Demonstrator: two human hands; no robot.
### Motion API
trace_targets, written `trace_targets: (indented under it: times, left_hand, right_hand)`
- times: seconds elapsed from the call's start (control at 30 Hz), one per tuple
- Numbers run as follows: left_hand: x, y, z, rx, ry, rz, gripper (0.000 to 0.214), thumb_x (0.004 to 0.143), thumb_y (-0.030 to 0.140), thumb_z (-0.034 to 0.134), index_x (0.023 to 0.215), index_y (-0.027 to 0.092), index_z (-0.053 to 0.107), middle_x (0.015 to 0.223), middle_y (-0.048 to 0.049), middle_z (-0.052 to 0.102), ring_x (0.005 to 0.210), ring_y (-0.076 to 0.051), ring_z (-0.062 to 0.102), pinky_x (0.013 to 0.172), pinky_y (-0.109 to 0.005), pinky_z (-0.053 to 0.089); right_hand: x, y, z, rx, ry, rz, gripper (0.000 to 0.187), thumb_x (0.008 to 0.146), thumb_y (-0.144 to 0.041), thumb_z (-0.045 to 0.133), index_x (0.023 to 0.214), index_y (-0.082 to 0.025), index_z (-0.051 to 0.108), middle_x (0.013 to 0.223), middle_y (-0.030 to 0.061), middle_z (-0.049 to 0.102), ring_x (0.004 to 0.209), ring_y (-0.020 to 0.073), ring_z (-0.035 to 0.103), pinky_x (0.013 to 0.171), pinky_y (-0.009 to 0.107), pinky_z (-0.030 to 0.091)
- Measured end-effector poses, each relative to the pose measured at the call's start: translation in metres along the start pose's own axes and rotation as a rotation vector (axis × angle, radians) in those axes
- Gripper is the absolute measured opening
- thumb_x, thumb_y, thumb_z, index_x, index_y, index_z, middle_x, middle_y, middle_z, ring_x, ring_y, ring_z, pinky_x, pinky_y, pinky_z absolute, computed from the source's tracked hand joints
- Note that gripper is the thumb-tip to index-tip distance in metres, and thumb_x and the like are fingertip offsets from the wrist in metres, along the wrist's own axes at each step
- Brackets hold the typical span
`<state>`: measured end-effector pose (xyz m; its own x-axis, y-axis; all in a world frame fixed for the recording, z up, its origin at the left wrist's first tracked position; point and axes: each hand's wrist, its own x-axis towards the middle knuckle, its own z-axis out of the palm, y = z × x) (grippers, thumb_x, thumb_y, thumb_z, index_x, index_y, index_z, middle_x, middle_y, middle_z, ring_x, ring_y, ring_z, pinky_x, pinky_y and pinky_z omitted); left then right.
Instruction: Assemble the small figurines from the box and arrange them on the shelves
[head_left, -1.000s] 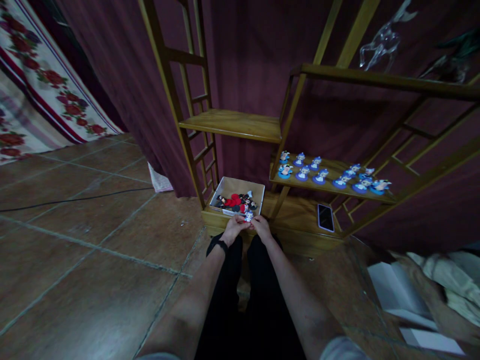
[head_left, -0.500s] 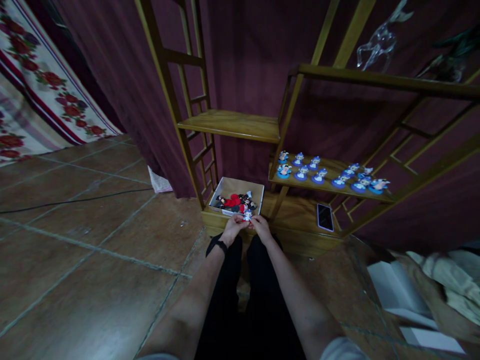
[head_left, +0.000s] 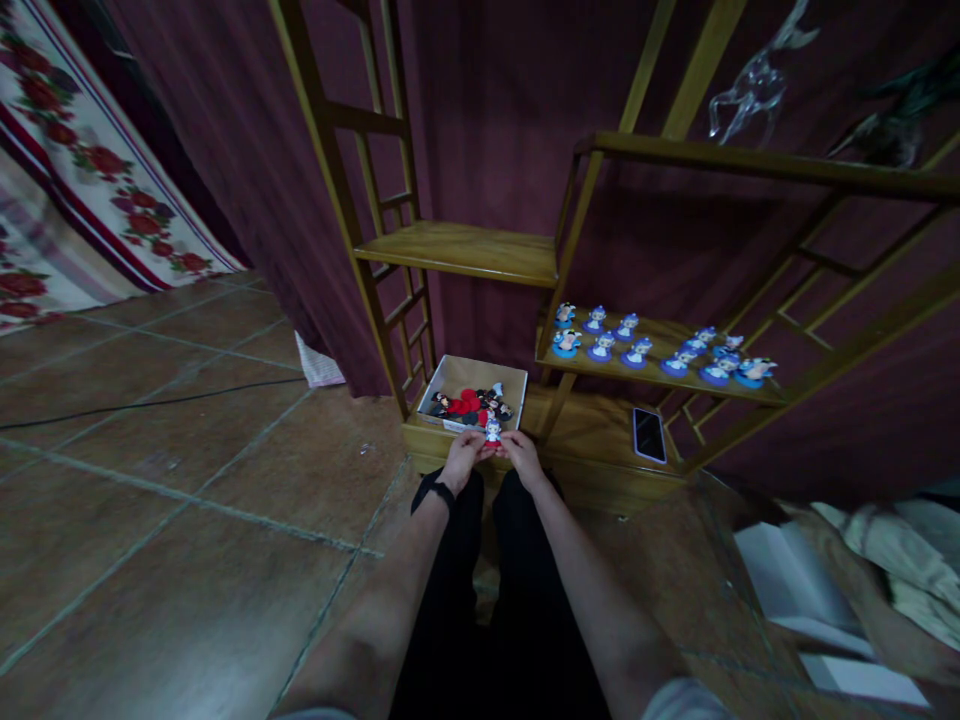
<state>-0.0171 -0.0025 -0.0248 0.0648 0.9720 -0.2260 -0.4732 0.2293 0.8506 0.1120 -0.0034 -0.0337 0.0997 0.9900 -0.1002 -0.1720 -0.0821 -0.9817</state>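
Between my two hands is a small figurine [head_left: 493, 430], white and purple on a red base, held upright. My left hand [head_left: 464, 456] grips its base from the left, a dark band on the wrist. From the right, the fingers of my right hand [head_left: 520, 454] close on the same base. Just beyond them stands an open white box [head_left: 480, 371] with red and black figurines [head_left: 469, 402] lying jumbled inside. On the shelf to the right, several figurines [head_left: 637, 352] with purple or blue bases stand in two rows.
The wooden shelf unit [head_left: 457, 250] rises in front of me, its posts close to the box. A phone [head_left: 649, 435] lies on the lower board. Glass ornaments [head_left: 754, 85] stand on the upper right shelf. White boxes [head_left: 802, 575] lie on the floor at right; a cable [head_left: 150, 401] crosses the left.
The figurine has come more upright between my fingers, and its red base shows more plainly. Both hands stay in nearly the same place.
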Motion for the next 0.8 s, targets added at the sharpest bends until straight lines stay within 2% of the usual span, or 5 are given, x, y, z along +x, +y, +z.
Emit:
trace_targets:
  times: [0.17,0.57,0.8]
  left_hand:
    - [0.0017,-0.0004,0.0004,0.010,0.032,-0.022,0.015,0.068,0.017,0.069,0.073,0.013,0.055,0.065,-0.0031,0.062,0.061,-0.012,0.064,0.069,-0.029,0.055]
    - [0.0050,-0.0013,-0.0007,0.015,0.072,-0.018,0.016,0.066,0.015,0.071,0.069,0.012,0.056,0.061,-0.0033,0.061,0.058,-0.014,0.063,0.068,-0.033,0.055]
    - [0.0041,-0.0016,-0.0008,0.021,0.088,-0.009,0.015,0.065,0.013,0.070,0.068,0.012,0.056,0.061,-0.0022,0.061,0.056,-0.013,0.062,0.065,-0.031,0.055]
  right_hand:
    - [-0.0021,-0.0023,0.0011,0.028,0.016,-0.010,0.022,0.061,-0.037,0.062,0.074,-0.019,0.063,0.065,-0.0019,0.064,0.058,0.0129,0.060,0.060,0.027,0.051]
    - [0.0012,0.0007,-0.0024,0.006,-0.014,0.006,0.024,0.061,-0.038,0.065,0.074,-0.017,0.064,0.065,-0.0006,0.065,0.058,0.0139,0.061,0.063,0.030,0.052]
    - [-0.0012,-0.0034,-0.0030,-0.005,-0.037,0.017,0.022,0.062,-0.037,0.064,0.072,-0.018,0.062,0.067,-0.0007,0.065,0.059,0.0136,0.061,0.064,0.030,0.052]
